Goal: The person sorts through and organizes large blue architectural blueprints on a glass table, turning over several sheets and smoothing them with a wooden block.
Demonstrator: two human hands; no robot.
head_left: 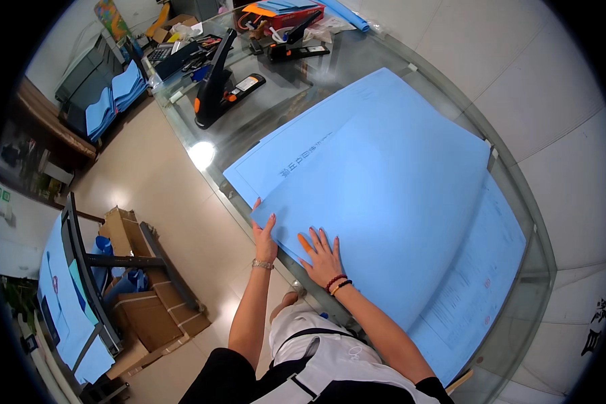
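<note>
L hand (265, 232) has thumb & fingers closed on the near-left corner of the big blue top sheet (390, 175), prob. so the edge doesn't slip; R hand (324, 259) lies palm-down on it, fingers wide, gripping nothing, prob. to press it flat & steady. An orange finger cover (304, 243) sits on one R finger, maybe for grip on slick paper. From where I stand, the top sheet lies skewed over printed blue sheets (481, 269), their borders peeking out L & R, so the edges aren't lined up. All of it rests on the glass table (279, 101), big enough to bear most of the spread. Past the sheets, apart from them, stands a black-&-orange stapler (212, 91) (looks like one, anyway), arm raised, approx. within reach; a 2nd stapler (299, 52) is just behind. Far end: a rolled blue sheet (347, 15) by the table's edge, presumably parked there w/ the misc. clutter to leave working room.
</note>
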